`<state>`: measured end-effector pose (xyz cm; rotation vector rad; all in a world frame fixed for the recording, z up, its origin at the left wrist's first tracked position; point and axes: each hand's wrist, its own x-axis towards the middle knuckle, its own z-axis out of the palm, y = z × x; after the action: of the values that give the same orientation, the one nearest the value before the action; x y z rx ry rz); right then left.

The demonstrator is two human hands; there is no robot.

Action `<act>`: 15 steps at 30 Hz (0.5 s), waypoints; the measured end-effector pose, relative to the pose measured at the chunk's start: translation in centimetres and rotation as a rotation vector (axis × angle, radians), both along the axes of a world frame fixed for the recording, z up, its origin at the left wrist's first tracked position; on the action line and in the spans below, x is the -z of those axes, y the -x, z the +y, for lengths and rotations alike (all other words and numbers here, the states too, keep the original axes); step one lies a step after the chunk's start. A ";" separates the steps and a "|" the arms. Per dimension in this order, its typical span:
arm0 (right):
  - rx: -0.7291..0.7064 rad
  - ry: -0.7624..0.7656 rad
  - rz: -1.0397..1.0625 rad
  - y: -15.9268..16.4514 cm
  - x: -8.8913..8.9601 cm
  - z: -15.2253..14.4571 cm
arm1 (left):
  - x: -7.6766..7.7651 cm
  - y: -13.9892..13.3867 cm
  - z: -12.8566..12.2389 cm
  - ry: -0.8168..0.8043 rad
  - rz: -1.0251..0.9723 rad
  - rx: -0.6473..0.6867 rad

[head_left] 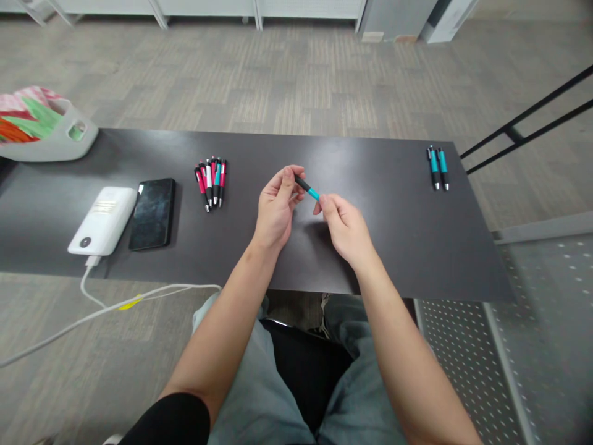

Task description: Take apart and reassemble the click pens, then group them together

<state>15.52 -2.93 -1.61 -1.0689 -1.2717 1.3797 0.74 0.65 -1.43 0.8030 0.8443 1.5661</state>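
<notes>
Between my two hands, above the dark table (384, 247), is a turquoise pen (313, 193) with a black grip. My left hand (278, 207) pinches its black end, while my right hand (343, 225) closes on the turquoise end; both tips are hidden by fingers. To the left of my hands lies a bunch of several pens (210, 182), pink, white and turquoise, side by side. Two turquoise pens (438, 168) with black grips lie parallel near the table's right end.
On the left lie a black phone (152, 213) and a white power bank (104, 220) with a white cable (88, 315) running off the front edge. A white basket (76, 133) with colourful contents stands at the far left. Black metal bars (523, 123) rise beyond the right edge.
</notes>
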 end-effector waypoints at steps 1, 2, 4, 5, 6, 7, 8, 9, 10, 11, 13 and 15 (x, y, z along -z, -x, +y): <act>0.041 -0.094 -0.114 0.0 -0.2 -0.1 | 0.1 -0.1 0.0 -0.001 -0.014 -0.004; 0.074 -0.191 -0.230 -0.1 -0.3 -0.2 | 0.1 -0.2 -0.1 0.002 -0.020 -0.012; 0.115 -0.314 -0.386 0.0 -0.5 -0.3 | 0.1 -0.4 -0.1 0.019 -0.022 -0.039; 0.124 -0.342 -0.422 0.1 -0.6 -0.4 | 0.1 -0.4 -0.1 0.029 -0.024 -0.057; 0.132 -0.367 -0.444 0.2 -0.8 -0.4 | 0.1 -0.4 -0.1 0.039 -0.029 -0.073; 0.140 -0.391 -0.451 0.3 -0.9 -0.4 | 0.1 -0.3 -0.1 0.044 -0.039 -0.080; 0.147 -0.414 -0.445 0.4 -1.0 -0.4 | 0.1 -0.2 -0.1 0.048 -0.052 -0.074; 0.154 -0.430 -0.427 0.4 -1.1 -0.4 | 0.1 0.0 0.0 0.051 -0.065 -0.057; 0.163 -0.436 -0.400 0.4 -1.2 -0.4 | 0.1 0.1 0.0 0.055 -0.073 -0.036; 0.171 -0.430 -0.371 0.2 -1.3 -0.3 | 0.1 0.3 0.0 0.061 -0.074 -0.014; 0.167 -0.407 -0.329 -0.2 -1.3 -0.1 | 0.0 0.6 0.0 0.072 -0.053 0.013; 0.130 -0.408 -0.335 -0.7 -1.2 0.0 | 0.0 0.7 -0.1 0.071 -0.022 0.026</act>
<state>16.18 -2.88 -0.39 -1.0960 -1.6108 0.8146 0.06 0.56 -1.38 0.7414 0.8652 1.5119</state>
